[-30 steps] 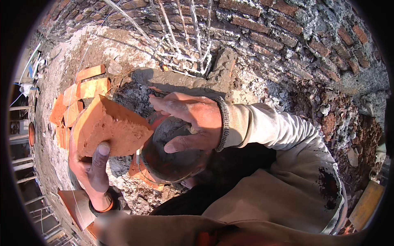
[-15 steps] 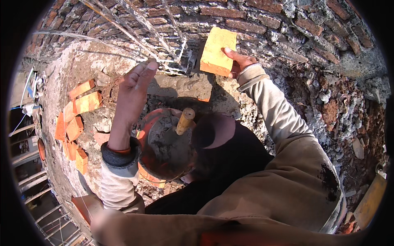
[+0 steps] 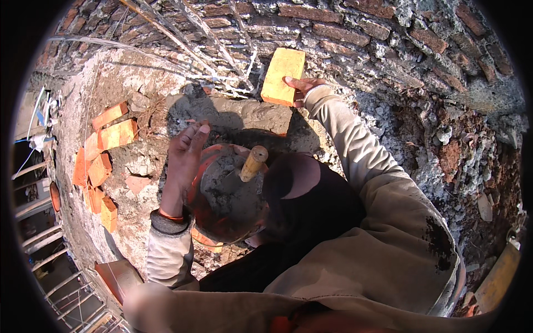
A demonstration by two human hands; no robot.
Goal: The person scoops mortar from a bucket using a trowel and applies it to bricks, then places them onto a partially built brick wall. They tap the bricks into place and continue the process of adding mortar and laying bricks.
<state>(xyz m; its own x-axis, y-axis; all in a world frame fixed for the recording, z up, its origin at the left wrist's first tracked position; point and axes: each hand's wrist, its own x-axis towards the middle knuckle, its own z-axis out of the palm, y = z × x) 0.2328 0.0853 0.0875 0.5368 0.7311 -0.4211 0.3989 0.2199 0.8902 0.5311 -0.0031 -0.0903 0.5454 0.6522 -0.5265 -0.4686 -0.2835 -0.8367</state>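
Rough sunlit ground [image 3: 126, 206]: orange bricks [image 3: 100, 170] clustered left, broken brick piece [image 3: 137, 183] beside them, mortar bucket [image 3: 210, 217] farther right.

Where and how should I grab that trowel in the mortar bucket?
Probably by its round wooden handle, from above: it sticks up out of the mortar, its top end uncovered. The left hand seems the better choice, since the right hand holds an orange brick.

the left hand [image 3: 187, 145] is raised with fingers curled; the right hand [image 3: 304, 87] grips, arm [image 3: 361, 136] stretched forward.
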